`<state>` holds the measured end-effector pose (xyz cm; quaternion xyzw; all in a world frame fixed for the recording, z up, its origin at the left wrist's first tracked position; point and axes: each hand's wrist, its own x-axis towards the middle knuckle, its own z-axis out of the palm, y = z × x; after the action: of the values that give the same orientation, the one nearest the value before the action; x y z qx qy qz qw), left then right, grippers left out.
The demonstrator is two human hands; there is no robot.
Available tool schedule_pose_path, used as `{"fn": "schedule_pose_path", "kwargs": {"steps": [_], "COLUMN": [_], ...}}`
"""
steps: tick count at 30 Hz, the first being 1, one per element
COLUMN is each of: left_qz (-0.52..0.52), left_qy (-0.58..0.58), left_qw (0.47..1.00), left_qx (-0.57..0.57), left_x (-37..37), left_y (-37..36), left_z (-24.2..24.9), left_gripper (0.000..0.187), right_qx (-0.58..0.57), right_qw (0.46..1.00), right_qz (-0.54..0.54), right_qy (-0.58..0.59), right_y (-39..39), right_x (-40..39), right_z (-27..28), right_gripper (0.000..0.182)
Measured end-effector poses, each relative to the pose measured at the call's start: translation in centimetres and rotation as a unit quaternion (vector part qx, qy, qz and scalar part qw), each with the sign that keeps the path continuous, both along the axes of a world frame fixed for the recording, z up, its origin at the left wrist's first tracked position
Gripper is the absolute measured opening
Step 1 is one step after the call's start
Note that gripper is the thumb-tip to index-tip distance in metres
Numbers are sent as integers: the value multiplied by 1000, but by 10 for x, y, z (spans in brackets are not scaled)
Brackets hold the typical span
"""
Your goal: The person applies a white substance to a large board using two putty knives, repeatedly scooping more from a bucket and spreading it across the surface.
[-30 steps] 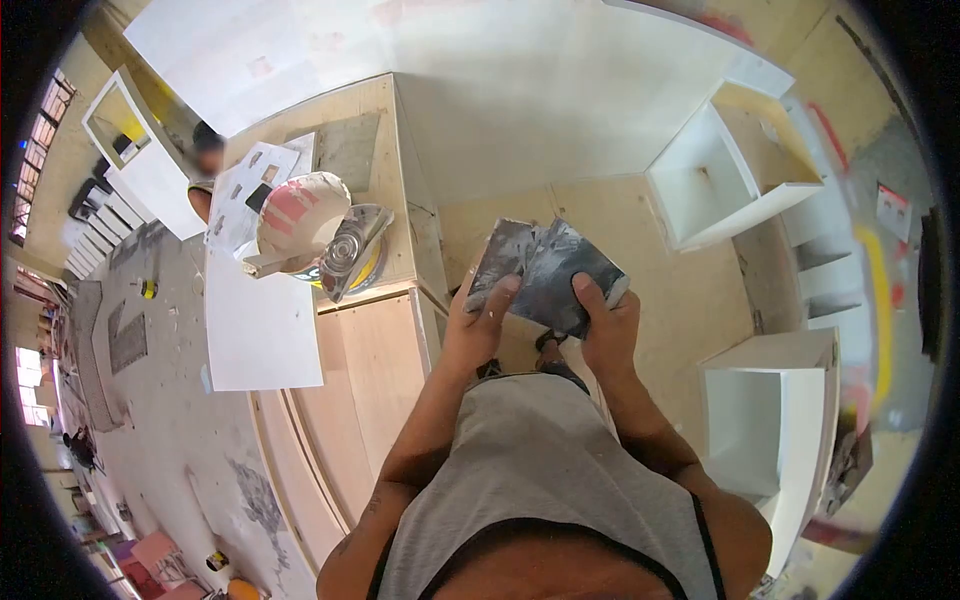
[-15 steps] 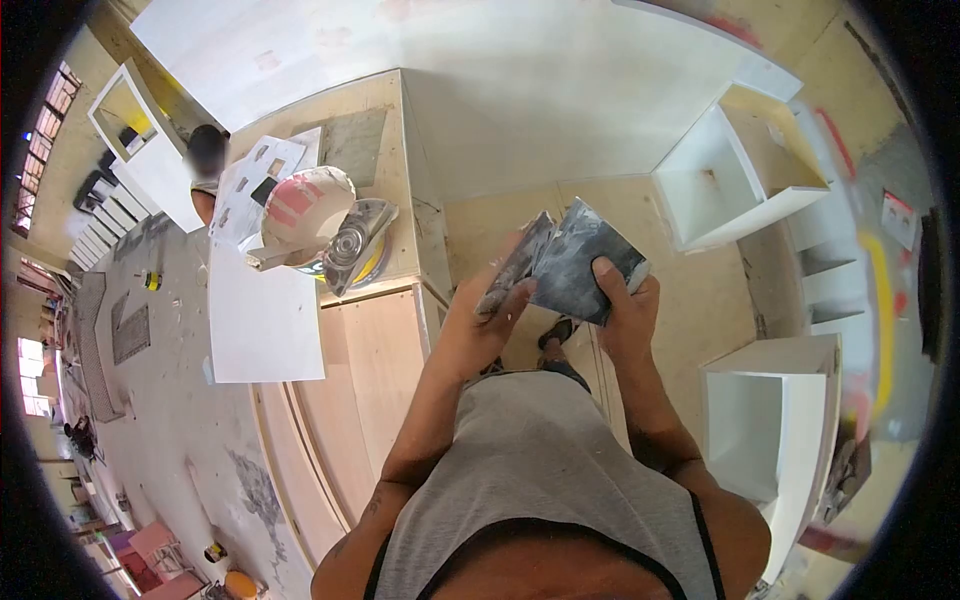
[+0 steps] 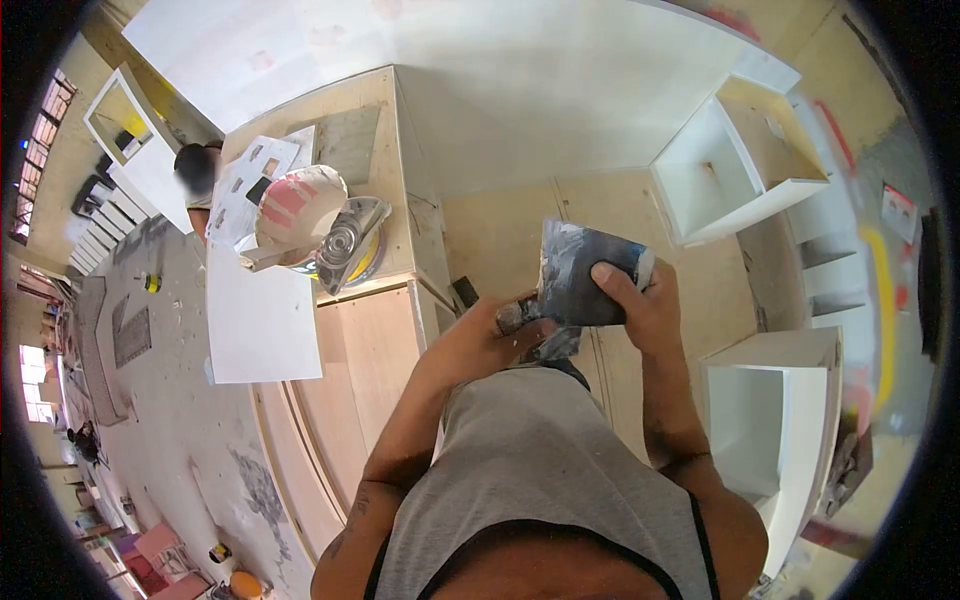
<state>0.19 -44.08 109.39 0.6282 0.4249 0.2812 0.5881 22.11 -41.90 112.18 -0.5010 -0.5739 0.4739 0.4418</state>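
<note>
My right hand [image 3: 648,303] grips a dark, flat putty spreader [image 3: 578,280], its thumb pressed on the face. Pale filler is smeared along the spreader's left side. My left hand [image 3: 488,338] is closed round a second putty spreader [image 3: 560,344], which is also streaked with filler. This one sits lower, partly behind the first, and the two overlap in view, perhaps touching. Fingers cover much of the left spreader. Both hands are in front of my grey shirt, above the plywood panel.
A pink-smeared bucket [image 3: 300,208] and a clear lid-like piece [image 3: 350,243] stand on the cabinet at left, by paper sheets [image 3: 245,190]. A white panel [image 3: 265,325] juts out there. White box units [image 3: 745,430] stand at right. A person [image 3: 197,172] is at far left.
My left hand has dropped and turned, so its spreader now points right and lies below the other. The right spreader has tilted more level and shifted slightly right.
</note>
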Motion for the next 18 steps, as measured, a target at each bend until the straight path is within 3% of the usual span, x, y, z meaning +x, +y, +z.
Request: {"fn": "schedule_pose_path", "kwargs": {"steps": [1, 3, 4, 5, 6, 7, 8, 9, 10, 11, 12, 13, 14, 18], "left_qz": [-11, -23, 93, 207, 208, 197, 178, 180, 197, 211, 211, 219, 225, 307], "left_qy": [-21, -43, -117, -189, -190, -366, -527, -527, -557, -585, -585, -543, -499, -480], "left_qw": [1000, 999, 986, 950, 950, 884, 781, 780, 756, 731, 730, 766, 799, 789], "left_qx": [3, 8, -67, -140, -137, -216, -285, -285, -283, -281, -282, -266, -249, -228], "left_x": [1, 8, 18, 24, 25, 25, 25, 26, 28, 28, 27, 25, 24, 25], "left_y": [-1, -4, -9, -9, -7, -2, 2, 6, 10, 13, 14, 14, 14, 13], "left_z": [-4, -14, -23, -23, -22, -18, -15, -21, -31, -34, -35, -35, -33, -33], "left_gripper": [30, 30, 31, 31, 31, 36, 41, 41, 40, 40, 40, 39, 38, 38], "right_qx": [-2, 35, 83, 86, 176, 263, 285, 283, 402, 491, 491, 347, 188, 136], "right_qw": [1000, 985, 965, 965, 939, 901, 907, 908, 907, 838, 838, 861, 848, 897], "right_qz": [-1, -124, -203, -202, -259, -312, -228, -226, -126, -17, -17, 58, 130, 50], "right_qy": [0, 112, 144, 144, 146, 146, 210, 210, -14, -238, -238, -367, -479, -417], "right_y": [2, 8, 9, 9, 7, 4, 1, 0, -1, -2, 0, 4, 7, 3], "right_x": [0, -1, -1, -1, -1, -1, -1, 2, 5, 4, 4, 5, 6, 35], "right_z": [-1, -7, -10, -13, -17, -25, -34, -40, -44, -43, -49, -62, -75, -102], "right_gripper": [31, 31, 29, 29, 23, 18, 16, 16, 17, 18, 18, 22, 28, 27]}}
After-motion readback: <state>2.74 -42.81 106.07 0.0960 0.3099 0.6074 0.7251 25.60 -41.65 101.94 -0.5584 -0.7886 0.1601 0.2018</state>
